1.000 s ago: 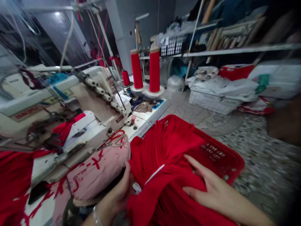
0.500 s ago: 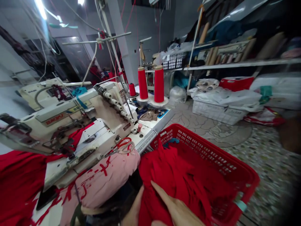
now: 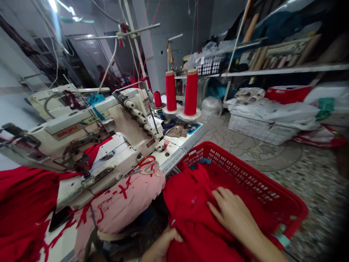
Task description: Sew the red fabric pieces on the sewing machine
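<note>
At the bottom of the view, my left hand [image 3: 160, 245] holds the near-left edge of a bunched red cloth [image 3: 191, 214]. Its thumb lies over the edge and the other fingers are hidden. My right hand [image 3: 231, 211] rests on the right part of that cloth, thumb and fingers apart. The cloth spreads from my lap into a red plastic basket [image 3: 272, 183], where more red fabric lies. To the left, a pink padded cloth [image 3: 128, 205] with red thread scraps covers the table's front edge. Red-handled scissors [image 3: 147, 163] lie at its upper edge.
A sewing machine [image 3: 81, 123] stands left, with red fabric [image 3: 24, 207] draped beside it. Red thread cones [image 3: 191, 92] stand behind it. A dark phone-like object [image 3: 58, 218] lies at the table edge. Beyond the basket are a white crate [image 3: 261, 127] and a shelf [image 3: 289, 71].
My right hand has moved right and away across the cloth, its fingers now spread. My left hand has moved slightly lower and grips the cloth's edge. The camera view has shifted slightly.
</note>
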A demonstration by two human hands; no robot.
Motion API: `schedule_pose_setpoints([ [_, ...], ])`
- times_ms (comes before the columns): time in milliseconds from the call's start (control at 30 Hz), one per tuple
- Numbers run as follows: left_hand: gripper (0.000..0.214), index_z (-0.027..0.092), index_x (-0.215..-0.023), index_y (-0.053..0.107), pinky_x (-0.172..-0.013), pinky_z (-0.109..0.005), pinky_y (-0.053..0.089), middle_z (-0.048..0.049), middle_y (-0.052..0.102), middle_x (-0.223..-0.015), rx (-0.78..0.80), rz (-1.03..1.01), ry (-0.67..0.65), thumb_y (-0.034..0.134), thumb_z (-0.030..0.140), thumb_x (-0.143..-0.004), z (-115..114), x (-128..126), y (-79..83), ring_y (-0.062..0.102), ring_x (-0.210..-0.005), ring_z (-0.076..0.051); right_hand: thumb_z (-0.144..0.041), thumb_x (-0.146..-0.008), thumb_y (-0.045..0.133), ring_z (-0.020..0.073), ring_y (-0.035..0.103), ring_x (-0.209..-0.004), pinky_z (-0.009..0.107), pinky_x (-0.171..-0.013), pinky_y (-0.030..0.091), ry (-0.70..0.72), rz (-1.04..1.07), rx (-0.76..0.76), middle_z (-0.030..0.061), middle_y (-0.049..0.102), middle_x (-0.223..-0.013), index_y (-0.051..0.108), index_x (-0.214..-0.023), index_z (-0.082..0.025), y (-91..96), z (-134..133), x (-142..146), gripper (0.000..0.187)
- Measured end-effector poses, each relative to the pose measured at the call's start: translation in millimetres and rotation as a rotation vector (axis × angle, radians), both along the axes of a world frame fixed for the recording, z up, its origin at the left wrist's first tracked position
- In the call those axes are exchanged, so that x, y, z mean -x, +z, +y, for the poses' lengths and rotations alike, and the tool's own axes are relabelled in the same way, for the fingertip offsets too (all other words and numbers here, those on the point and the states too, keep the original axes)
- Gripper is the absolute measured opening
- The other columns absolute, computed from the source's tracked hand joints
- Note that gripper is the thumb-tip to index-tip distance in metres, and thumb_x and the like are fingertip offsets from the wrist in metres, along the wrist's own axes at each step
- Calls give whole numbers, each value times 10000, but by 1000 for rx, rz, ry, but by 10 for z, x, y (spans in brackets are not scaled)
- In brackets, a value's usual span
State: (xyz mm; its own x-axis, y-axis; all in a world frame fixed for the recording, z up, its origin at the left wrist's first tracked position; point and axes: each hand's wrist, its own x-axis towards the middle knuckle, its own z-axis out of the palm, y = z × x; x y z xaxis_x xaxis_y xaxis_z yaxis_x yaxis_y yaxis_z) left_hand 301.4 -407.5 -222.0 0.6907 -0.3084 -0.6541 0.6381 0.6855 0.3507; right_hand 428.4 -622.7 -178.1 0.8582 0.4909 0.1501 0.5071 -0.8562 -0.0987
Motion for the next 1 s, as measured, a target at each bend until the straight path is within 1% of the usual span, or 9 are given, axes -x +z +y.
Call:
schedule_pose_setpoints([
  [200, 497, 148, -960, 606, -901, -349, 475, -64, 727, -885, -55, 70, 23, 622, 116, -465, 5, -6, -8, 687, -933, -267, -265, -955, 426, 339, 596, -1124, 499, -904, 523, -57, -288, -222, 224, 603, -1224, 587, -1247, -73, 236, -173, -264, 384],
  [300, 413, 145, -902, 609, -850, -317, 485, -42, 723, -817, -55, 115, 17, 659, 112, -493, 51, 13, -104, 692, -824, -225, -340, -937, 505, 315, 593, -1192, 458, -963, 519, 222, 3, -150, 202, 503, -1413, 465, -1426, -161, 199, -134, 136, 522],
  [367, 398, 152, -903, 613, -840, -309, 489, -24, 721, -802, -63, 126, 18, 668, 117, -510, 79, 29, -154, 687, -785, -205, -358, -902, 570, 323, 680, -1029, 441, -837, 568, 215, 265, 71, 240, 475, -1434, 386, -1490, -162, 139, -169, 518, 646],
  [533, 455, 160, -967, 626, -874, -325, 491, -30, 724, -868, -97, 105, 13, 666, 129, -515, 103, 52, -153, 688, -864, -219, -492, -909, 569, 292, 714, -740, 362, -644, 559, 91, 723, 143, 147, 723, -833, 469, -1412, -58, 176, -476, 1169, 671],
  [600, 524, 165, -1029, 624, -880, -325, 491, -32, 724, -917, -116, 84, 14, 668, 122, -508, 85, 43, -140, 683, -899, -221, -508, -975, 436, 259, 710, -792, 360, -715, 557, 77, 676, -53, 116, 720, -835, 608, -1246, -132, 226, -526, 1082, 494],
  [700, 630, 173, -1125, 605, -868, -324, 494, -35, 721, -972, -147, 55, 8, 681, 115, -503, 34, 24, -127, 678, -910, -223, -521, -991, 374, 263, 597, -1177, 438, -1015, 465, -17, 397, -344, 163, 625, -1255, 545, -1305, -167, 181, -426, 592, 503],
  [767, 662, 175, -1162, 590, -849, -326, 498, -38, 718, -980, -168, 39, 1, 688, 116, -510, -1, 15, -111, 678, -880, -219, -625, -861, 569, 340, 497, -1287, 522, -1051, 422, -114, 324, -350, 216, 519, -1376, 454, -1378, -119, 90, -308, 204, 732],
  [833, 688, 181, -1191, 572, -822, -319, 500, -35, 715, -978, -188, 23, 2, 690, 119, -516, -26, 8, -86, 673, -834, -205, -581, -847, 608, 318, 575, -1170, 485, -992, 475, -59, 409, -328, 209, 583, -1259, 546, -1232, -108, 35, -225, -41, 613],
  [1000, 726, 193, -1231, 545, -762, -276, 493, 2, 695, -896, -226, 2, 45, 670, 126, -519, -49, -22, -47, 643, -756, -164, -274, -929, 477, 244, 614, -1070, 374, -915, 498, 333, 67, -285, 137, 640, -1157, 630, -876, -196, 268, -370, 427, 179],
])
